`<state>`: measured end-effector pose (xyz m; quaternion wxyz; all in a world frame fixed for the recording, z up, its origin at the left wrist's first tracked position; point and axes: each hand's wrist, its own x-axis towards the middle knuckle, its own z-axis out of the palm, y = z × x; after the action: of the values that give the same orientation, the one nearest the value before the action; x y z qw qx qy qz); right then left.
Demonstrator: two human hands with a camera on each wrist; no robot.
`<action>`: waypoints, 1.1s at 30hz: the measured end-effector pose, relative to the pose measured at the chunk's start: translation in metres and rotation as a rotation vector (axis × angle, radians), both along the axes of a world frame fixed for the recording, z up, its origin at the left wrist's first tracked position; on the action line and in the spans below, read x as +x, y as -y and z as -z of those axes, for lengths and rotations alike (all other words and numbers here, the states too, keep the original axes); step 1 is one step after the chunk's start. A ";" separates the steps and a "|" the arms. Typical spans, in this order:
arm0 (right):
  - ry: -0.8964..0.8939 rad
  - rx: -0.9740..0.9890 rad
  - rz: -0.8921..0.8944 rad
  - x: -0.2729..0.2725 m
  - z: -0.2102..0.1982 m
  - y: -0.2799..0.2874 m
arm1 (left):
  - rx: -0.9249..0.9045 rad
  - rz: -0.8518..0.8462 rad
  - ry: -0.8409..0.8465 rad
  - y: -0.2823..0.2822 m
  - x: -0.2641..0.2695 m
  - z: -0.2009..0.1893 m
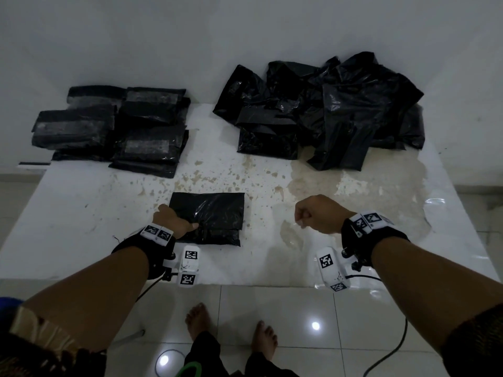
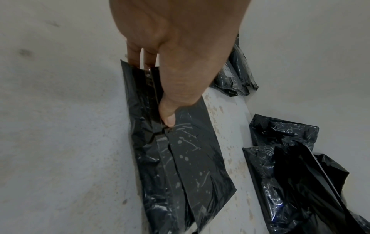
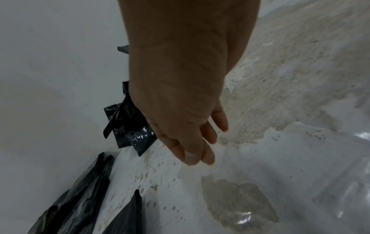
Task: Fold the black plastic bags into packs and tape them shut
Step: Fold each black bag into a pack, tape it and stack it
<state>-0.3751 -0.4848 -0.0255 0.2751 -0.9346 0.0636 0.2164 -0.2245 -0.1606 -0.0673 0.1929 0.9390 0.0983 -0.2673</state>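
Observation:
A folded black bag pack [image 1: 215, 216] lies on the white table [image 1: 81, 227] near its front edge. My left hand [image 1: 177, 221] grips the pack's left end, thumb [image 2: 169, 120] pressing on the top flap and fingers [image 2: 134, 58] curled at the edge. The pack [image 2: 190, 158] shows overlapping folded flaps. My right hand [image 1: 304, 217] hovers over the bare table to the right of the pack, apart from it. Its fingers [image 3: 192, 156] hang loosely together and hold nothing that I can see.
Several taped black packs [image 1: 117, 129] are stacked at the back left. A pile of loose black bags [image 1: 326, 110] sits at the back right against the wall. The tabletop has worn, stained patches [image 1: 313, 183]. Tiled floor and bare feet [image 1: 198, 319] lie below the front edge.

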 end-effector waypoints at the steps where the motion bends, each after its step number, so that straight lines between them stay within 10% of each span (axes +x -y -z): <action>1: 0.011 0.008 0.007 -0.004 -0.004 0.000 | -0.002 0.002 0.003 0.000 0.000 0.000; 18: 0.436 0.042 0.088 -0.014 -0.099 -0.016 | 0.094 0.158 0.335 -0.003 -0.019 0.004; 33: 0.455 0.061 0.071 0.020 -0.086 -0.061 | -0.134 0.864 0.608 -0.021 -0.015 0.027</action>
<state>-0.3553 -0.4241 0.0600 0.3179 -0.9477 0.0261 -0.0076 -0.2397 -0.1397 -0.0946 0.1447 0.9146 -0.3751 -0.0436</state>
